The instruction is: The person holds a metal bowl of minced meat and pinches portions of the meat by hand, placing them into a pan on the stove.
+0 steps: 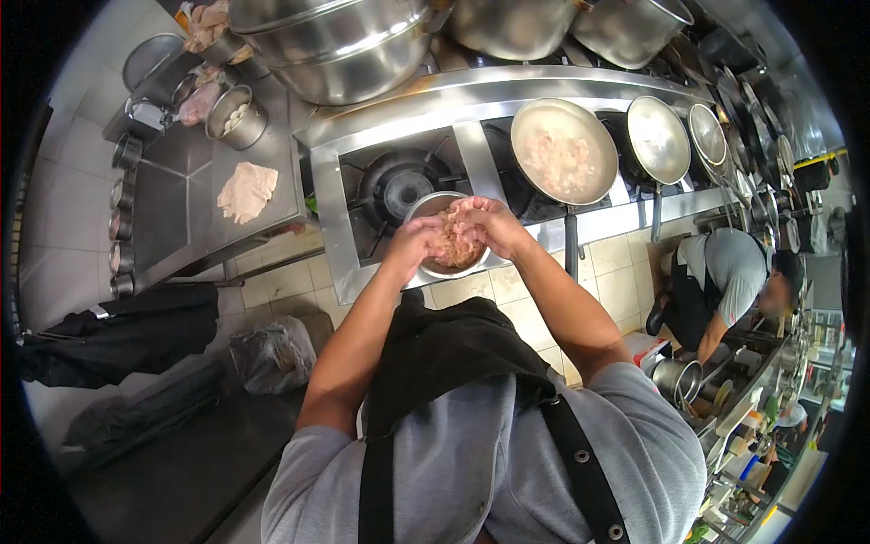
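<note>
Both my hands are over a round metal bowl (420, 210) at the front edge of the stove. My left hand (414, 245) curls its fingers against pinkish raw meat (459, 247) in the bowl. On the other side, my right hand (490, 225) has its fingers wrapped round part of the same meat. The fingertips of both hands nearly meet. Part of the bowl's rim and inside is hidden by the hands.
A pan with meat pieces (564, 150) and a paler pan (659, 140) stand on the stove. Large pots (344, 54) are behind. Flat raw meat (246, 192) lies on the left counter. Another person (729, 276) bends down at the right.
</note>
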Demonstrator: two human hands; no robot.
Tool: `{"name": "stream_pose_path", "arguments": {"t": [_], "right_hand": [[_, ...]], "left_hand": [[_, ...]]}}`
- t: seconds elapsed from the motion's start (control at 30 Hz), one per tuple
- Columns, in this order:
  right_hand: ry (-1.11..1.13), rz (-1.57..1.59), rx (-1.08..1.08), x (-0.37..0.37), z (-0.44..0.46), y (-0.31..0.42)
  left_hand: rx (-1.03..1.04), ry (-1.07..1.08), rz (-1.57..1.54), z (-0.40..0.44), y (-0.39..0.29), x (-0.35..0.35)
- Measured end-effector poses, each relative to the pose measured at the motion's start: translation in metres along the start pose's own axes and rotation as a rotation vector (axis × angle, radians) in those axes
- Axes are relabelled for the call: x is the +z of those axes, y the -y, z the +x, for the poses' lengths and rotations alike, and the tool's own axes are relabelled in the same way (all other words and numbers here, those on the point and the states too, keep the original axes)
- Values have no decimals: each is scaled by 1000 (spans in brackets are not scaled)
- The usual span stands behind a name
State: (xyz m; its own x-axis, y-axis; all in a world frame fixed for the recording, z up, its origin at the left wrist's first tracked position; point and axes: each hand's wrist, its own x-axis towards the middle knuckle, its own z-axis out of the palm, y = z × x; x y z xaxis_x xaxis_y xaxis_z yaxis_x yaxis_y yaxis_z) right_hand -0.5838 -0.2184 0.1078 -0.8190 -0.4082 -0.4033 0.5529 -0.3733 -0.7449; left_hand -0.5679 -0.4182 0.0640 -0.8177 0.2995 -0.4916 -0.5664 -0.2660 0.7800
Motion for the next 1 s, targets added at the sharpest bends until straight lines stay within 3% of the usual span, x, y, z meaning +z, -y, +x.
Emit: {"name": "stream_pose_path", "arguments": {"t": [0.1, 0.17, 0.3, 0.4, 0.47, 0.57, 0.63, 0.67, 0.7, 0.73, 0.83, 0.87, 1.0], "right_hand": [[27, 43, 24, 1, 4, -7], [1, -50, 7, -3, 11, -18], [-150, -332, 0, -8, 12, -27], [-150, -128, 27, -18, 9, -11], [-114, 4, -13, -20, 3, 17], [-297, -246, -258, -53, 18, 63], [-546, -704, -366, -80, 38, 99], [-703, -796, -505, -101, 58, 106], [-814, -1042, -545, -131, 83, 111], [-848, -1211, -441, -134, 87, 124], [-879, -1388, -416, -170, 128, 128], [-777, -1722, -375, -212, 161, 119], [-636, -1816, -287, -192, 147, 133]], "left_hand": [[17, 181, -182, -6, -1, 13], [124, 18, 37, -3, 2, 18], [120, -34, 357, -4, -2, 20], [199, -65, 383, -6, -3, 19], [147, -108, 317, -2, 6, 9], [120, -153, 277, -6, 7, 7], [227, -185, 603, -14, 4, 11], [235, -187, 555, -13, 9, 11], [242, -191, 556, -13, 10, 13], [198, -194, 552, -14, 10, 14], [113, -199, 577, -21, 1, 22], [78, -212, 544, -22, 0, 23], [54, -185, 459, -26, 2, 14]]}}
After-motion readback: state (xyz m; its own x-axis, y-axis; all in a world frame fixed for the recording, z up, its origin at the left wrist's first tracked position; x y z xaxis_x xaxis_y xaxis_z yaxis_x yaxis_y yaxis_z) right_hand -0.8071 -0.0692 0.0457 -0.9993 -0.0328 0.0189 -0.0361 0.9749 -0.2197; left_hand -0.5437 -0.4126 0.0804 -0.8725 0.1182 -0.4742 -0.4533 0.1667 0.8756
